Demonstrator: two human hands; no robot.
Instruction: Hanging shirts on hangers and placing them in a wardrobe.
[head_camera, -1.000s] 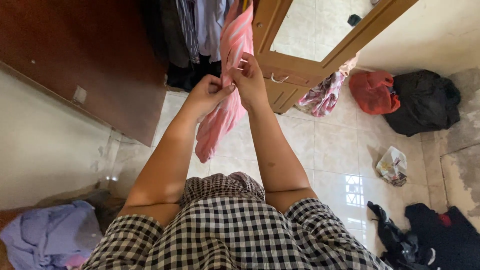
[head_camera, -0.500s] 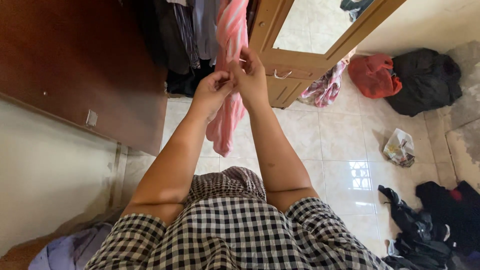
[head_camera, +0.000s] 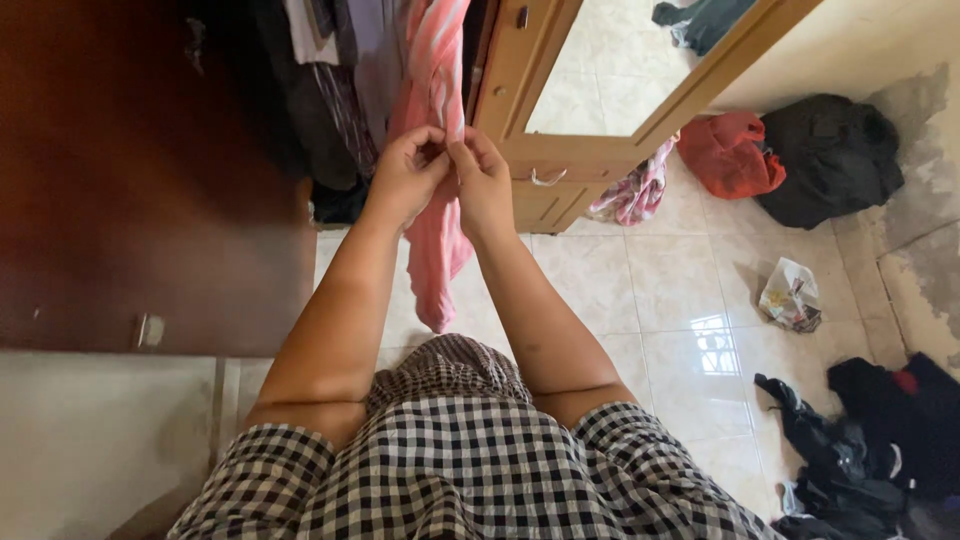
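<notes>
A pink striped garment (head_camera: 436, 230) hangs down in front of an open wardrobe. Both my hands are raised to it at chest height. My left hand (head_camera: 405, 172) pinches the cloth from the left, fingers closed on it. My right hand (head_camera: 484, 180) pinches the same spot from the right, thumbs nearly touching. The garment's lower end dangles loose above my checked black-and-white clothing (head_camera: 470, 460). What the fingertips hold besides cloth is hidden.
Dark clothes hang inside the wardrobe (head_camera: 320, 90). Its mirrored wooden door (head_camera: 590, 150) stands open to the right. On the tiled floor lie a red bag (head_camera: 728, 155), a black bag (head_camera: 830, 155), a crumpled paper packet (head_camera: 790, 295) and dark clothes (head_camera: 860, 450).
My hands and the pink garment have shifted left and slightly up in view, closer to the wardrobe. The purple cloth at lower left has left the view.
</notes>
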